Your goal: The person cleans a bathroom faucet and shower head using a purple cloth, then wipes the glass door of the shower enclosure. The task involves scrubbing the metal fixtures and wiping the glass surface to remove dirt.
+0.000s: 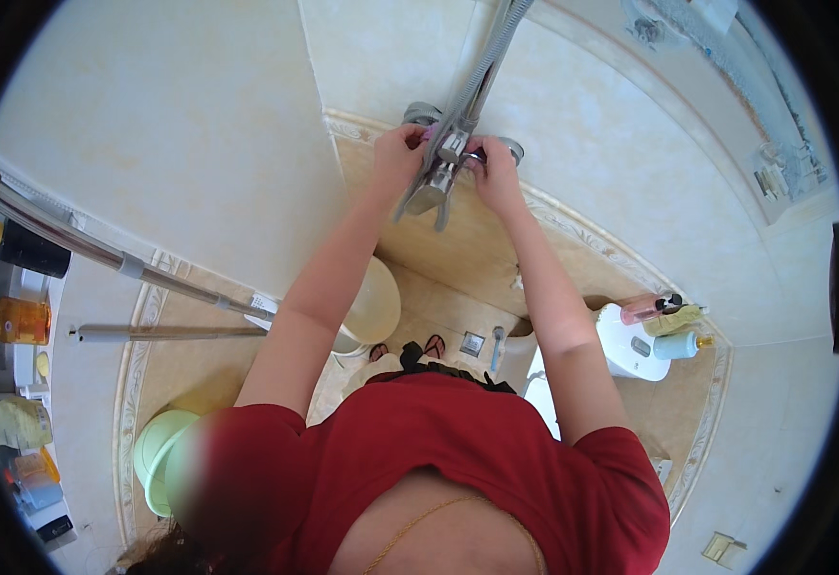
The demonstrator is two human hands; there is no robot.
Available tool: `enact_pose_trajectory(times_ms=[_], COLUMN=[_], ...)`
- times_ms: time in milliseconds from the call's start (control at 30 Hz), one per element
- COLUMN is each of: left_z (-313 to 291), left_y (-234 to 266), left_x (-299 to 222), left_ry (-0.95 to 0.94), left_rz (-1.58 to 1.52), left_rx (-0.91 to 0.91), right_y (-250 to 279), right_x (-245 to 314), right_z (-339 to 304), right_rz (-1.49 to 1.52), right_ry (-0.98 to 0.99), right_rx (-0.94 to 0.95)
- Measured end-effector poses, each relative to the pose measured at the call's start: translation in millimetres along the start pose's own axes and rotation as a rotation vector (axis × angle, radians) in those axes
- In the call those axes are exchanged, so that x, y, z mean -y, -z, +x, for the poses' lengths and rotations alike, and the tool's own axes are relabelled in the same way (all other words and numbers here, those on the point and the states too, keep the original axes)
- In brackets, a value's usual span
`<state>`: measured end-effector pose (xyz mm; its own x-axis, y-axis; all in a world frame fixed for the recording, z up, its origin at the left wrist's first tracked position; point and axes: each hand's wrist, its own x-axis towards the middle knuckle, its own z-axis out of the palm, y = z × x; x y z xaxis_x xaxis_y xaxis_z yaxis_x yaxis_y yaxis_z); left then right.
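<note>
A chrome shower mixer tap (453, 147) is fixed to the tiled wall ahead, with a grey ribbed hose (484, 65) running up beside its riser pipe. On its left side my left hand (398, 155) is closed, fingertips pinching a small pink-purple thing (428, 133) that looks soft, against the tap. Across from it, my right hand (496, 172) curls its fingers round the right end of the tap body, next to the round wall flange (512, 149). Another round flange (421, 113) shows above my left fingers. The tap's front partly hides both hands' fingertips.
Below stand a cream bucket (377, 302) and a white toilet (630, 343) with bottles (680, 345) on it. A green basin (158, 458) sits at lower left. Metal rails (103, 247) cross the left side, near shelves of bottles (22, 320).
</note>
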<state>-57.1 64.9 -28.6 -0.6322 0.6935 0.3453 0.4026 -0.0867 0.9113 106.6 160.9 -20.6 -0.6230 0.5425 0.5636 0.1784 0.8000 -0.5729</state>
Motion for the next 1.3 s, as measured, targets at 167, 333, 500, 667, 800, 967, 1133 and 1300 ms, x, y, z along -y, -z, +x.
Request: enact_pose_trajectory(times_ms=[167,333,500,667,800,967,1133,1300], left_z=[13,7,15,12,15,16,24,25], left_y=[10,5,43,76,64,39,18,10], left_x=[-4,-3,8,-15,-18,-37,-20,-25], left_ry=[0.046,-0.052,0.224,0.352,0.3,0.187,0.027,-0.026], left_rz=[0.095,0.051,-0.277,-0.491,-0.577,-0.566,-0.337,-0.213], left_rx=[-0.081,0.002,0.026,-0.041,-0.046,0.061,0.13,-0.001], right_y=[0,-5,-5,-7,-7,-5,-4,-3], right_x=[-6,-10,-10,-12,-11,-12,-6,-5], right_z=[0,1,3,0,2,1,0,-1], right_rz=[0.055,0.033,0.026,0.024,0.052,0.037,0.038,0.041], right_ry=[0.031,0.081,0.122,0.08,0.109,0.111,0.098,0.066], right_rx=[0.002,-0.035,-0.034,-0.059,-0.05,-0.053,-0.046,-0.044])
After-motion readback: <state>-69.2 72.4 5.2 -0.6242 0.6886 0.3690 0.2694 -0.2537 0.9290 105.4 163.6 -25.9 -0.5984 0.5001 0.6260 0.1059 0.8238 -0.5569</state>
